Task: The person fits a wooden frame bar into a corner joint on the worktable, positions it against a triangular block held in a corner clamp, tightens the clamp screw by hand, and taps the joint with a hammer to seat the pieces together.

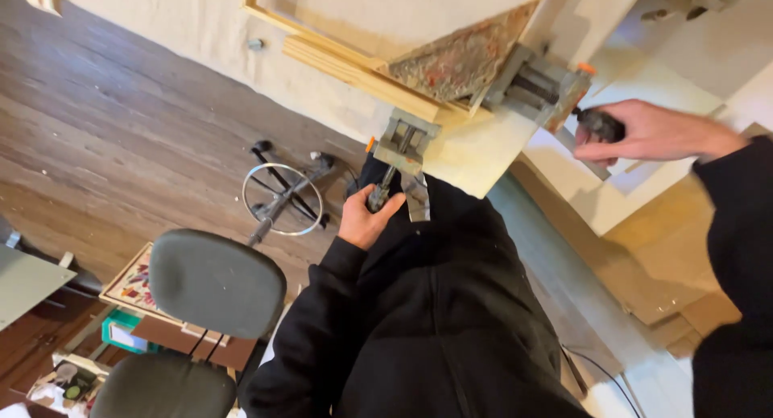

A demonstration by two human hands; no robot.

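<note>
At table (483, 156) corner, left hand (366, 217) grips one clamp (403, 148) handle, right hand (644, 132) grips the other; frame (354, 68) corner being clamped. Next: even tightening.

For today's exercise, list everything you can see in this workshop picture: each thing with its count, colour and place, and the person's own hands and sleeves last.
Corner clamp: one, grey metal with rusty plate, at the table corner, gripping the frame.
Clamp handles: two, dark; one below the clamp, one at its right.
Wooden frame: one, pale wood, lying on the table.
Table: one, cream, top of picture.
Swivel chair: one, dark grey-green, lower left.
Stool base with ring: one, black and chrome, on the floor.
Floor: dark wood planks, left.
Patterned picture: one, multicoloured, beside the chair.
Left hand: grips the lower handle.
Right hand: grips the right handle.
Sleeves and top: black.
</note>
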